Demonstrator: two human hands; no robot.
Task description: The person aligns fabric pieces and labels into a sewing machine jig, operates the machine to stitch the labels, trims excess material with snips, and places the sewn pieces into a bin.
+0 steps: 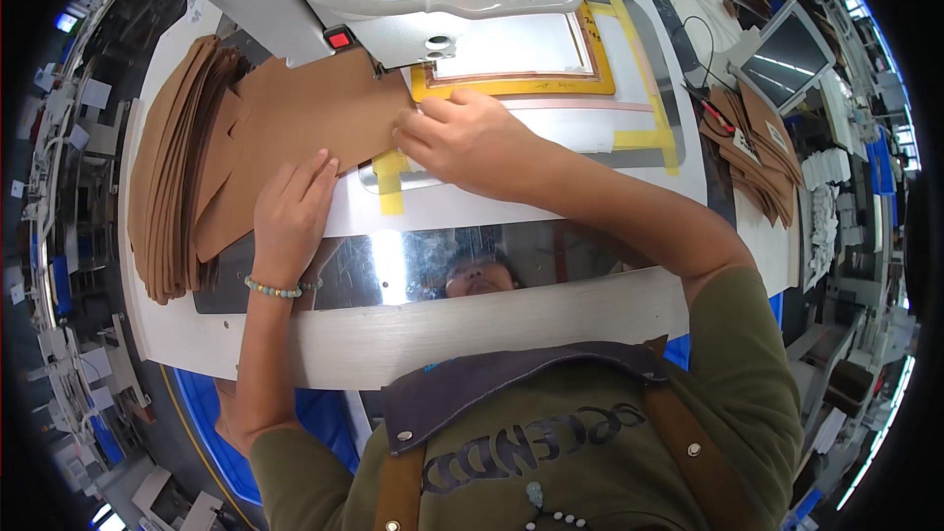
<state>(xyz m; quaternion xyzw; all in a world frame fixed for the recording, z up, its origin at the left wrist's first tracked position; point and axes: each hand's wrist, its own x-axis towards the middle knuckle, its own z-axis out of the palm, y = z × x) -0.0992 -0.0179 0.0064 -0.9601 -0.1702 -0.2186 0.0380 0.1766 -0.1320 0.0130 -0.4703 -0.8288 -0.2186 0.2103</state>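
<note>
A flat brown panel (pixel 320 108), perhaps leather or fabric, lies left of centre under the head of a white industrial sewing machine (pixel 295 0). The fingers of my right hand (pixel 470 143) are bent and pinch the panel at its right end, beside a yellow-edged clamp frame (pixel 511 87). My left hand (pixel 288 211) lies with fingers stretched out, their tips on the panel's lower edge. Left of it stands a thick, fanned stack of similar brown pieces (pixel 162 187). Part of the panel's far edge is hidden by the machine.
Yellow tape (pixel 390 192) marks the work plate. A shiny metal strip (pixel 442 265) crosses the table's near side. To the right are more brown pieces (pixel 762 157), red-handled snips (pixel 721 118) and a tilted screen (pixel 787 57). Blue bins (pixel 211 423) sit below the table.
</note>
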